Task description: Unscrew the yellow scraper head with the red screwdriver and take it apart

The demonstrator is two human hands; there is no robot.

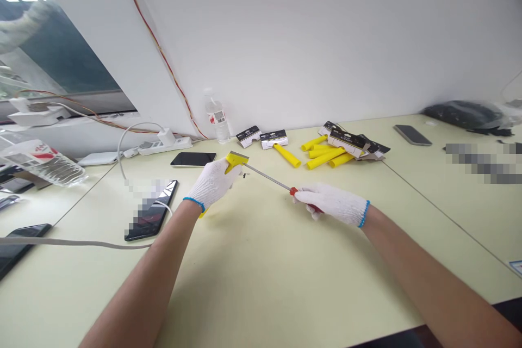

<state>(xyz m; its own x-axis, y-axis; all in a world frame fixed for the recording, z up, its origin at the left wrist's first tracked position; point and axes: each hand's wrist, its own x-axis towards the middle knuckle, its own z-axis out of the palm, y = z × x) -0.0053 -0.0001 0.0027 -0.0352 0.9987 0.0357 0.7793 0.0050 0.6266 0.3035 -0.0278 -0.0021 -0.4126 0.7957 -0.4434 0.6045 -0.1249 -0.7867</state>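
Note:
Both my hands wear white knit gloves. My left hand is closed round the handle of a yellow scraper, whose metal-edged head points up and right above the table. My right hand grips the red handle of a screwdriver. Its thin steel shaft runs up and left, and its tip meets the scraper's head just below the blade. A tiny dark speck, perhaps a screw, shows at the tip.
A pile of yellow scraper handles and black-and-white packages lies behind on the pale table. Phones, a power strip, a water bottle and cables sit to the left and back.

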